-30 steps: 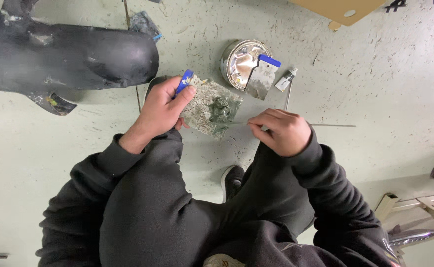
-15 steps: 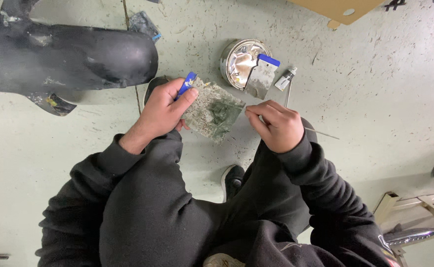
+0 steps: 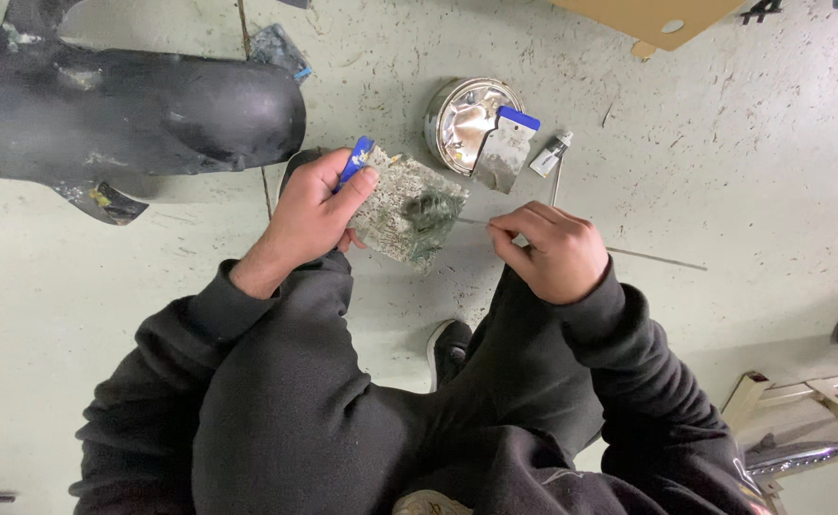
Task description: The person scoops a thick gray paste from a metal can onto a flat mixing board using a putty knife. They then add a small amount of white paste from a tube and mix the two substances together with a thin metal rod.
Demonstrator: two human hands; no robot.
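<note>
Both arms in dark sleeves reach forward, bent at the elbows. The left hand is curled in a grip, thumb on top; the right hand pinches, knuckles up.

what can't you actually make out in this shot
- Head view: left hand covers most of the blue-handled scraper; its blade joint is hidden.
- Right hand hides the middle of the thin rod.
- Large black part: cut off by the left edge.
- Small tube: too small to identify.
</note>
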